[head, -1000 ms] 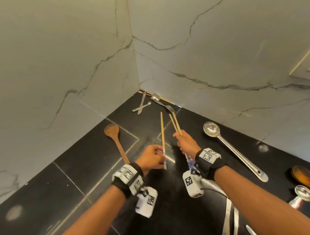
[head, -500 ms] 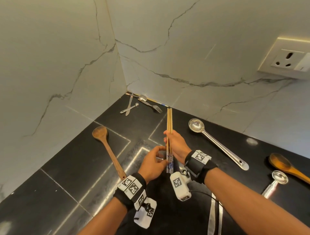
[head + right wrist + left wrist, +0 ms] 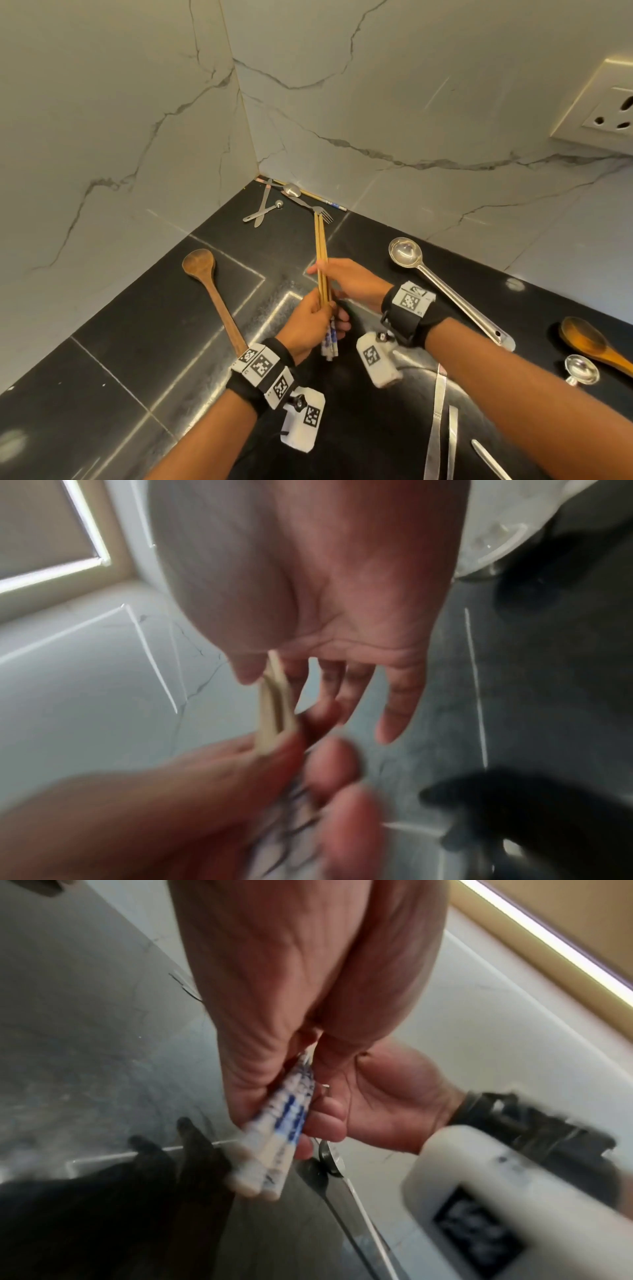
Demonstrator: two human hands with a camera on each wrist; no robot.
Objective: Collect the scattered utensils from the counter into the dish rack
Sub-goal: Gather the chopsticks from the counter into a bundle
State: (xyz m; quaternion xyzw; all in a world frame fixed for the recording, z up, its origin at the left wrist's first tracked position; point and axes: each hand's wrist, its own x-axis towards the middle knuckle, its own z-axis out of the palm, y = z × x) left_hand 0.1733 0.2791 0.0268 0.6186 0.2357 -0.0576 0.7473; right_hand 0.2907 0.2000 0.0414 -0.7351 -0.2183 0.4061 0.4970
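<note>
Several wooden chopsticks [image 3: 320, 246] with blue-and-white patterned ends [image 3: 281, 1123] stand bunched together above the black counter [image 3: 144, 342]. My left hand [image 3: 325, 318] grips the bundle low down, fingers curled round it. My right hand [image 3: 325, 272] is just above and to the right, fingers straight, lying against the sticks. In the right wrist view the chopsticks [image 3: 274, 710] pass by the thumb of my right hand [image 3: 342, 693], with its fingers spread. No dish rack is in view.
On the counter lie a wooden spoon [image 3: 212, 294], a steel ladle [image 3: 442, 287], a fork [image 3: 320, 212], a knife and small spoon [image 3: 263, 209], another wooden spoon [image 3: 596, 346], a small steel ladle [image 3: 582, 370] and tongs [image 3: 442, 428]. Marble walls meet at the corner behind.
The chopstick in my left hand and those in my right came together into one bundle. My left hand now grips them all, and my right hand's fingers have straightened.
</note>
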